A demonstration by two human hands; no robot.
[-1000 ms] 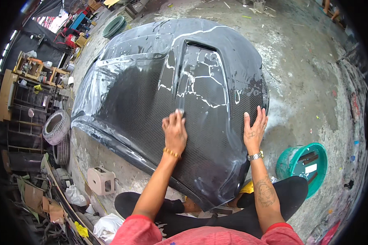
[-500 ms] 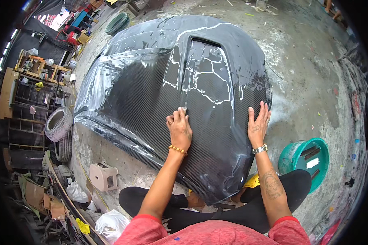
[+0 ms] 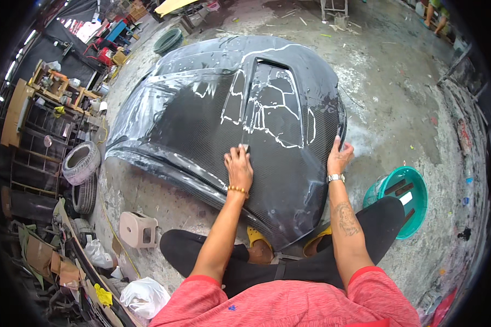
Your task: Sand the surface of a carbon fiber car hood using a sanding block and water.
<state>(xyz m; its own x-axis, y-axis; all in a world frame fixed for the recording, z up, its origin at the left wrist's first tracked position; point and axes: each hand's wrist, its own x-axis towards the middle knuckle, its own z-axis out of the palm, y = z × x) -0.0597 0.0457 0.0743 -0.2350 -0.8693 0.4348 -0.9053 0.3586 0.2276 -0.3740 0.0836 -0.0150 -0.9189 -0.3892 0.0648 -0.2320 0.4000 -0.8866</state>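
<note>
A large black carbon-fibre car hood (image 3: 185, 122) lies in front of me, its weave showing through a wet surface. Whitish water lines gather around its raised vent section (image 3: 275, 106). My left hand (image 3: 238, 170) presses down near the middle of the hood, fingers bent over a small grey block (image 3: 245, 147) that mostly hides beneath them; its exact kind cannot be made out. At the hood's right edge, my right hand (image 3: 340, 160) grips the rim, thumb on the top side and fingers around the outside.
A teal tub (image 3: 369, 192) holding dark strips and a white piece stands by my right knee. Left of the hood are a beige stool (image 3: 138, 229), stacked tyres (image 3: 82, 163) and a white plastic bag (image 3: 144, 297). A dark green basin (image 3: 168, 42) sits beyond; a person's legs (image 3: 441, 23) show far right.
My right hand has gone from lying spread on the hood's edge to gripping it. The left hand stays near the same spot with the block. The whole view has shifted slightly.
</note>
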